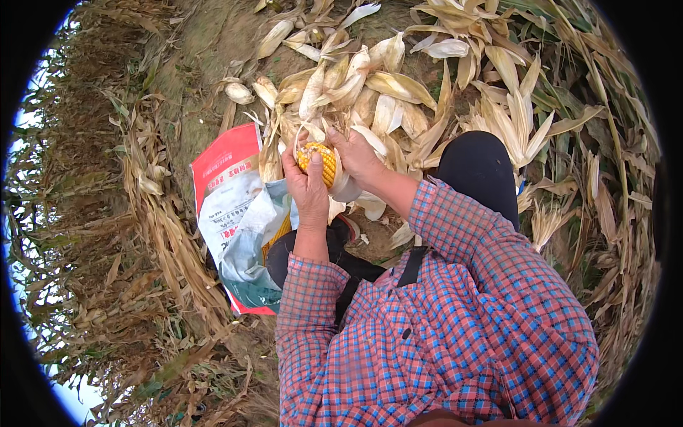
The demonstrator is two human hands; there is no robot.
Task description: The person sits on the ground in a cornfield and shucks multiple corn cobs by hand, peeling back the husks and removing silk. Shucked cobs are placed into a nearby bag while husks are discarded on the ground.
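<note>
Between my two hands is a yellow ear of corn (326,163), its kernels bare on the side facing up. My left hand (308,184) grips the ear with the thumb laid across the kernels. Pale husk (347,188) hangs off the ear's right side, and my right hand (360,155) holds it there, fingers partly hidden behind the ear. Below my left wrist, a printed woven sack (235,213) in red, white and green lies with its mouth partly open. Yellow corn (277,235) shows inside the sack.
Ears in dry husks (341,85) are heaped on the soil just beyond my hands. Empty husks (520,120) lie to the right by my bent knee (480,171). Cut corn stalks (176,256) run along the left, and more stalks (603,96) pile up at the far right.
</note>
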